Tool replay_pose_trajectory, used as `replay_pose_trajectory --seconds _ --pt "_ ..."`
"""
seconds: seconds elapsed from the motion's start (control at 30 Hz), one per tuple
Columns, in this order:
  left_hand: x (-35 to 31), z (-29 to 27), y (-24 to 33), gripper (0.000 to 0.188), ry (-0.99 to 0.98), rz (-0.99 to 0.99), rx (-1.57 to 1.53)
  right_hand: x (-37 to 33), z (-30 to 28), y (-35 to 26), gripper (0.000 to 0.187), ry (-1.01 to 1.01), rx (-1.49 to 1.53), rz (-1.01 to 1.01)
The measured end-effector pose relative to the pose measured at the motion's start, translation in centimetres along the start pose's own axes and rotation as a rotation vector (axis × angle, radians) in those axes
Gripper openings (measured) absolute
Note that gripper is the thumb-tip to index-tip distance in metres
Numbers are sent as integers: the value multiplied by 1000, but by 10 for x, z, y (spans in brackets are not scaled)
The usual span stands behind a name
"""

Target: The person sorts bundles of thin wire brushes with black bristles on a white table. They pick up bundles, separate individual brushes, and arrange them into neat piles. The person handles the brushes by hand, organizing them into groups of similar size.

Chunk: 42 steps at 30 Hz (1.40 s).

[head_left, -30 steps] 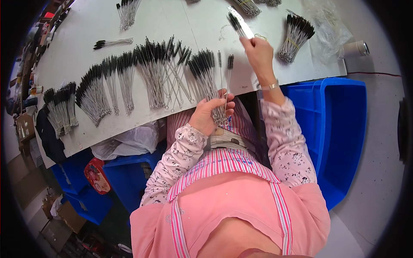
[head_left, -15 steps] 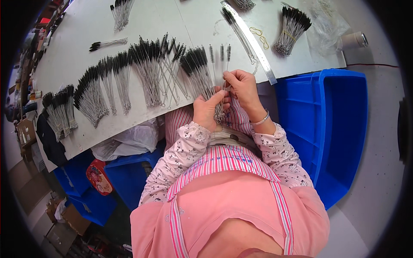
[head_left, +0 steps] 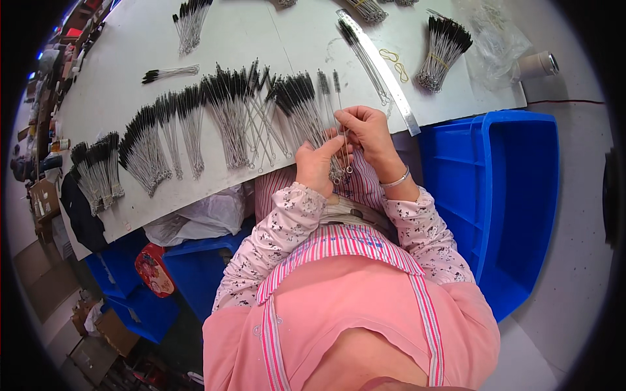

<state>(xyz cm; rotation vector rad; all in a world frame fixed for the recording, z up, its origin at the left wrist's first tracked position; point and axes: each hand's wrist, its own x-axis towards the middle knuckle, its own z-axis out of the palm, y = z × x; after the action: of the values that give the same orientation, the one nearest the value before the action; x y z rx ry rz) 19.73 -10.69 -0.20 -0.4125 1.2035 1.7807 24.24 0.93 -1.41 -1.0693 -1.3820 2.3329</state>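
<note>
Gripping a small bunch of thin wire-handled brushes with black bristle tips (head_left: 337, 146), both hands meet at the near edge of the pale grey worktop (head_left: 130, 72). Left hand (head_left: 317, 166) is curled shut around the lower wire stems; right hand (head_left: 367, 132) pinches the same bunch higher up, fingers narrow.

Change since a second ago: the right hand was stretched out toward the far right of the worktop, by the long metal ruler (head_left: 381, 72); now it is back at the bunch. Reads as one more brush fetched and being added to the handful.

Bunch stands roughly upright in the view, long axis running away from the person: bristle ends point toward the far edge, looped wire ends hang toward the lap, just past the near edge.

Around them: rows of sorted black-tipped brushes (head_left: 228, 117) fanned along the near edge to the left, a banded bundle of brushes (head_left: 440, 55) at the far right, yellow rubber bands (head_left: 394, 65) beside the ruler. Open blue plastic crate (head_left: 515, 195) sits off the right corner.
</note>
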Motion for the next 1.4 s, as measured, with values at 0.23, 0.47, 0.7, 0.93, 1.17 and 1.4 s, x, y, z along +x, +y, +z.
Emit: replay_pose_trajectory --seconds 0.23,0.47,0.7,0.93,1.17,1.4 --pt "4 -2 0 18 -37 -33 1 4 -5 1 19 -4 26 31" --pt "6 -2 -1 17 -67 -45 -43 9 -10 5 18 -69 132 159" --pt "8 -4 0 19 -58 -61 56 7 -4 -5 17 -107 22 164" --pt "10 -5 -3 20 -17 -57 9 25 -12 -3 17 79 18 -85" --pt "12 -19 3 23 -105 -47 108 75 -26 -38 20 398 -1036 -467" --pt "0 -9 11 26 -83 -37 -74 75 -21 -40 29 448 -1074 -610"
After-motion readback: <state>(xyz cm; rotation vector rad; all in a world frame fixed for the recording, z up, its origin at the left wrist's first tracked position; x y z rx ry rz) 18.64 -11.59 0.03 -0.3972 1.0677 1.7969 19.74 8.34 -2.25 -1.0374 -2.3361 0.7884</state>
